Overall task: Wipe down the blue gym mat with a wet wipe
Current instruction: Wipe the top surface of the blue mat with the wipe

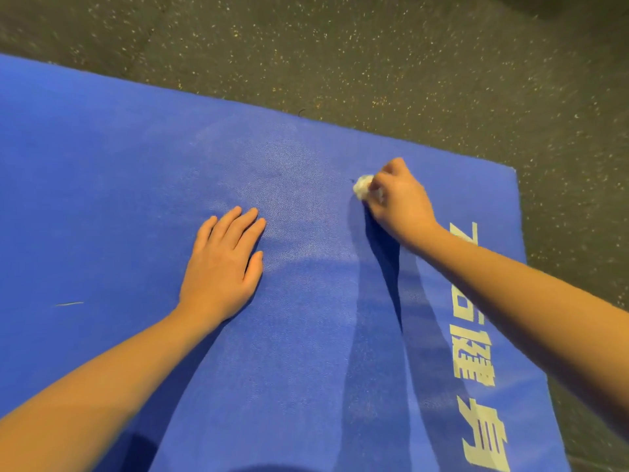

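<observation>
The blue gym mat fills most of the view, with pale printed characters along its right edge. My right hand grips a crumpled white wet wipe and holds it down on the mat near the far right corner. Only part of the wipe shows beyond the curled fingers. My left hand lies flat on the mat's middle, fingers straight and together, palm down. A lighter, sheeny patch of mat lies between and beyond the two hands.
Dark speckled rubber floor surrounds the mat's far and right edges. A thin pale strand lies on the mat at the left. A small dark curl sits at the mat's far edge.
</observation>
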`<action>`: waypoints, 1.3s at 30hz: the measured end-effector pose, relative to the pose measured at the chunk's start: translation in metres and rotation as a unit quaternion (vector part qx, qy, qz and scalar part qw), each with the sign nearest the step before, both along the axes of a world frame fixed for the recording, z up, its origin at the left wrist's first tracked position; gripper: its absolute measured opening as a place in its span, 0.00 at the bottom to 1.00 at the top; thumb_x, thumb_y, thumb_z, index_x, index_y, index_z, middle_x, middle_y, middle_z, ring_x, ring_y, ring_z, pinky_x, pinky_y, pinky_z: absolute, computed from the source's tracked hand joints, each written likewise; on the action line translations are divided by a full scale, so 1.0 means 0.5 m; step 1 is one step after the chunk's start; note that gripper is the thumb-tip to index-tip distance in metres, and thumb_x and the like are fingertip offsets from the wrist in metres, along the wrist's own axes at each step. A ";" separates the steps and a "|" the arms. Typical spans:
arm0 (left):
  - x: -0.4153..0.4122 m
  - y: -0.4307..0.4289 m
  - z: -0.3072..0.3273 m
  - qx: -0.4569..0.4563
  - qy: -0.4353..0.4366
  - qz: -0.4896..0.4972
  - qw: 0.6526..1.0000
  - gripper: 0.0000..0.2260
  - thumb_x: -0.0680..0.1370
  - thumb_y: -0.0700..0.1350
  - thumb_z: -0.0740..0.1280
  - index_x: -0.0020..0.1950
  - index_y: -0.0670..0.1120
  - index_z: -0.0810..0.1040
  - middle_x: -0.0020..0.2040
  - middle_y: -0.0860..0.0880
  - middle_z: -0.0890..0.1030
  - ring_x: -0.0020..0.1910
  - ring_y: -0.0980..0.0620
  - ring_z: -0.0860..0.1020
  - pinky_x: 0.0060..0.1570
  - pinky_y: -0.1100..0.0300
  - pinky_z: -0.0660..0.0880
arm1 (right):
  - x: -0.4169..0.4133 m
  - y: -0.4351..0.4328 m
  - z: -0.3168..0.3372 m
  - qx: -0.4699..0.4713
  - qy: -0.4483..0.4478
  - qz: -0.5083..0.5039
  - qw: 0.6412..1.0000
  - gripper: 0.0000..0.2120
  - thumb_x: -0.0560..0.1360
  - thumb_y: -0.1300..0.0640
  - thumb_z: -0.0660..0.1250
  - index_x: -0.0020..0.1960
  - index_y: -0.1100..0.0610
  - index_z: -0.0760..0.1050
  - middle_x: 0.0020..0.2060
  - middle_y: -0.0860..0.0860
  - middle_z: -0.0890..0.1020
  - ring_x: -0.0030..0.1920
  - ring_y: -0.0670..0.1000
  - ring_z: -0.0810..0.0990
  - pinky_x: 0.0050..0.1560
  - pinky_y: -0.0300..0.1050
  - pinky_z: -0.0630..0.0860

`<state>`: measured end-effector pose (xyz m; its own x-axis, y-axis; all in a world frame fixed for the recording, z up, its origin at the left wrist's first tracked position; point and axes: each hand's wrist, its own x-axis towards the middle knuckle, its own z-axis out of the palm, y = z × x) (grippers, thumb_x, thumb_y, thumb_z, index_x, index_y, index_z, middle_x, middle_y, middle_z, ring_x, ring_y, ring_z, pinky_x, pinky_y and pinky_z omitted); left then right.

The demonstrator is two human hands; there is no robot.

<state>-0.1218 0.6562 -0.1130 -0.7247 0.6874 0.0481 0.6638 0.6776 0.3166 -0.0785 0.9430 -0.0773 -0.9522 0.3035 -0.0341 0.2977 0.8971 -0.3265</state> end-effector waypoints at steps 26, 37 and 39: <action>-0.057 -0.029 0.003 -0.037 0.037 -0.109 0.993 0.22 0.78 0.50 0.56 0.69 0.43 0.74 0.69 0.45 0.73 0.68 0.44 0.67 0.66 0.47 0.62 | -0.180 0.021 -0.007 0.010 -0.011 -0.172 0.985 0.12 0.78 0.61 0.58 0.37 0.62 0.67 0.48 0.62 0.71 0.40 0.60 0.69 0.37 0.48 0.63; -0.059 -0.029 0.000 -0.026 0.039 -0.108 0.993 0.22 0.78 0.50 0.57 0.68 0.43 0.74 0.69 0.45 0.73 0.68 0.44 0.67 0.66 0.48 0.61 | -0.241 -0.023 -0.006 0.008 -0.014 -0.142 0.990 0.07 0.75 0.64 0.59 0.41 0.65 0.73 0.45 0.59 0.73 0.42 0.60 0.71 0.38 0.46 0.60; -0.060 -0.030 -0.001 -0.022 0.039 -0.109 0.993 0.22 0.78 0.49 0.57 0.69 0.43 0.74 0.69 0.45 0.73 0.68 0.44 0.67 0.66 0.47 0.62 | -0.260 -0.078 -0.001 -0.003 -0.015 -0.009 1.000 0.07 0.75 0.62 0.62 0.45 0.66 0.76 0.48 0.61 0.75 0.47 0.61 0.73 0.41 0.48 0.63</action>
<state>-0.1515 0.6411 -0.1133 -0.5528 0.8307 0.0655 0.8182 0.5263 0.2314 -0.2084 0.9039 -0.0777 -0.9451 0.3205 -0.0642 0.3236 0.8896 -0.3223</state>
